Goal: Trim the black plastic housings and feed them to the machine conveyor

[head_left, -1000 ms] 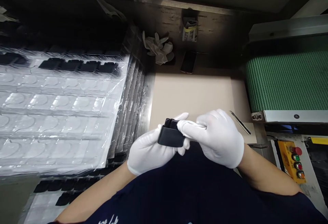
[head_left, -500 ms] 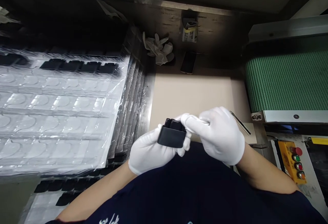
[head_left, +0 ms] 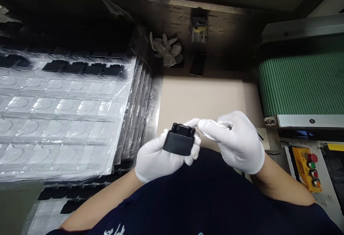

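Observation:
My left hand (head_left: 158,158), in a white glove, is closed around a small black case-like part (head_left: 178,143). Glossy black pieces (head_left: 184,130) stick up from its top edge. Just to the right is my gloved right hand (head_left: 233,140), its thumb and forefinger pressed together. Those fingertips meet or nearly meet a white glove finger reaching from behind the part; whether they touch I cannot tell. Anything pinched between them is hidden. Beneath both hands lies a beige work sheet (head_left: 201,95).
Stacked clear plastic trays (head_left: 64,124) stand at left, some holding black parts (head_left: 94,68). A crumpled white glove (head_left: 167,50) and a phone (head_left: 198,65) lie at the back. On the right are a green conveyor belt (head_left: 302,86) and a yellow button box (head_left: 303,167). A pen-like tool (head_left: 260,136) shows behind my right wrist.
My right hand has shifted right, away from the black part, and now covers most of the pen-like tool. The black part has moved slightly left in my left hand, its glossy pieces showing more.

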Demonstrator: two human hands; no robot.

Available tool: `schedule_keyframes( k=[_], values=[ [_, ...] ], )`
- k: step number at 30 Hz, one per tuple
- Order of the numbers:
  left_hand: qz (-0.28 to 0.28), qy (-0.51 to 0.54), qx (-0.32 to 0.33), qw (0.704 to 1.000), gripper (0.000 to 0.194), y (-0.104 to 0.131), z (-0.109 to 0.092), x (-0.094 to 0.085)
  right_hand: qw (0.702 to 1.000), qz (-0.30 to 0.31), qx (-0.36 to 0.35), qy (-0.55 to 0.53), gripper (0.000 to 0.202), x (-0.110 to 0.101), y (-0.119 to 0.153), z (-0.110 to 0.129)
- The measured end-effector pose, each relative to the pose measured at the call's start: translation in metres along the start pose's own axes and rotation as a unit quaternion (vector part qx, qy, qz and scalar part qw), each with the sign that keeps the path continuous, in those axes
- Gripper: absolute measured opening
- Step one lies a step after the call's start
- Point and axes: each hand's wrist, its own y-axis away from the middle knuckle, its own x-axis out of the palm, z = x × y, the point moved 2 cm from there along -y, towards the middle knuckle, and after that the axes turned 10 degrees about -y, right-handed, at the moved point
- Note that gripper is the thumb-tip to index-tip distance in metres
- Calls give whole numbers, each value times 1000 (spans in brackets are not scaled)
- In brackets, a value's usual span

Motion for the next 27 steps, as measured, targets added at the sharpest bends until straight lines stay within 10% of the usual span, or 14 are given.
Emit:
schedule_keyframes(
  k=[16, 27],
  values=[
    [-10, 21, 16, 1000, 41, -1, -2, 4, 998, -44, 25, -32, 21, 10, 4, -16],
    [8, 51, 40, 998, 52, 1, -2, -12, 914, 116, 366, -134, 30, 65, -20, -95]
  ],
)
